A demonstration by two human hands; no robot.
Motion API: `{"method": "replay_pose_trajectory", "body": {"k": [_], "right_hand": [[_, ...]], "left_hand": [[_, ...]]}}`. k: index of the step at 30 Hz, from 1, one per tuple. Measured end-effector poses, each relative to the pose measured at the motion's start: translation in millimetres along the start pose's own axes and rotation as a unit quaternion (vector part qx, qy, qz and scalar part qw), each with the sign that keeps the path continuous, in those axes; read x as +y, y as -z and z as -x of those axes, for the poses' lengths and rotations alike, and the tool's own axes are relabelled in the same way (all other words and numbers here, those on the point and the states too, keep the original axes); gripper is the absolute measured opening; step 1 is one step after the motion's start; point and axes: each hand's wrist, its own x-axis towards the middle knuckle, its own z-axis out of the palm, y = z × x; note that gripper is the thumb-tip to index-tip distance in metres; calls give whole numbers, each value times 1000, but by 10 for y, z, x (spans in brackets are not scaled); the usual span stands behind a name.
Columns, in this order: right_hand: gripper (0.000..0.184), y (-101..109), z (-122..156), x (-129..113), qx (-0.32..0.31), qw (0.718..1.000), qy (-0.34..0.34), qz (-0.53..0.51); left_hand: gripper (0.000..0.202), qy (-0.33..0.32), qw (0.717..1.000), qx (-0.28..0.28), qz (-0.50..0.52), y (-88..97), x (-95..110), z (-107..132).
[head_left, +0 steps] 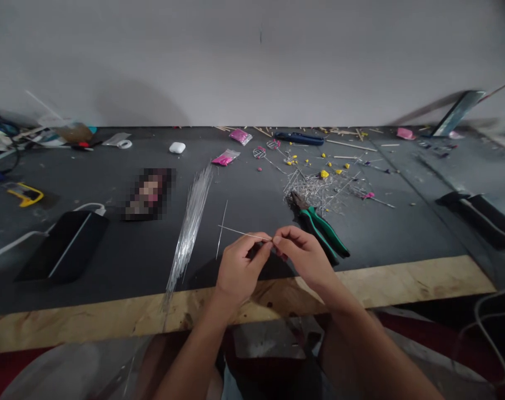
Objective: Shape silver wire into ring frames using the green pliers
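Just left of the green-handled pliers — seen from the head camera — both hands meet above the counter's near edge. The left hand and right hand each have their fingers pinched together on one thin wire, which juts leftward, away from the pliers. Further left lies a wire bundle — behind the pliers, a heap of wire scraps.

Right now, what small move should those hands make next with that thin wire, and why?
Probably the right hand should let go and reach for the green-handled pliers: it and the left hand pinch one thin wire, free end pointing left, and the pliers lie close by.
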Motion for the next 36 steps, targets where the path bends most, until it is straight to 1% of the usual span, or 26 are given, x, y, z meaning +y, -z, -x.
{"method": "replay_pose_trajectory", "body": {"k": [3, 8, 11, 12, 14, 16, 17, 18, 19, 21, 24, 26, 28, 32, 36], "right_hand": [[12, -9, 17, -18, -9, 999, -11, -42], [10, -11, 48, -36, -60, 993, -42, -94], [9, -18, 63, -38, -84, 989, -46, -116], [9, -23, 68, -37, -89, 988, -48, -117], [10, -38, 74, -33, -88, 990, -41, -99], [10, -57, 71, -23, -71, 996, -15, -57], [11, -66, 63, -17, -56, 998, 5, -33], [11, -76, 53, -9, -39, 999, 27, -7], [11, -84, 39, -1, -21, 998, 52, 18], [10, -96, 9, 17, 4, 992, 105, 65], [9, -106, -27, 40, 13, 978, 165, 127], [9, -113, -37, 53, 8, 972, 178, 154], [9, -123, -39, 67, 5, 969, 182, 167], [10, -145, -38, 92, 8, 970, 179, 166], [9, -159, -31, 102, 6, 975, 166, 149]], "left_hand": [[14, -29, 1000, -10, -6, 28, -11, 2], [16, -119, 991, -27, -57, 112, -44, 1], [15, -153, 984, -15, -85, 170, -64, 3], [13, -155, 984, 0, -90, 184, -71, 4], [7, -126, 985, 66, -98, 195, -83, 8], [16, -71, 984, 131, -100, 176, -87, 17], [18, -42, 984, 144, -93, 155, -83, 24], [19, -15, 988, 137, -76, 128, -75, 32], [17, 11, 992, 118, -47, 95, -62, 39], [14, 62, 994, 84, 30, 24, -26, 52], [14, 121, 981, 84, 129, -63, 27, 59], [17, 141, 972, 97, 162, -92, 41, 59], [20, 150, 968, 111, 170, -101, 35, 59], [20, 147, 971, 123, 142, -81, 11, 70], [21, 143, 976, 114, 118, -56, 27, 79]]}}
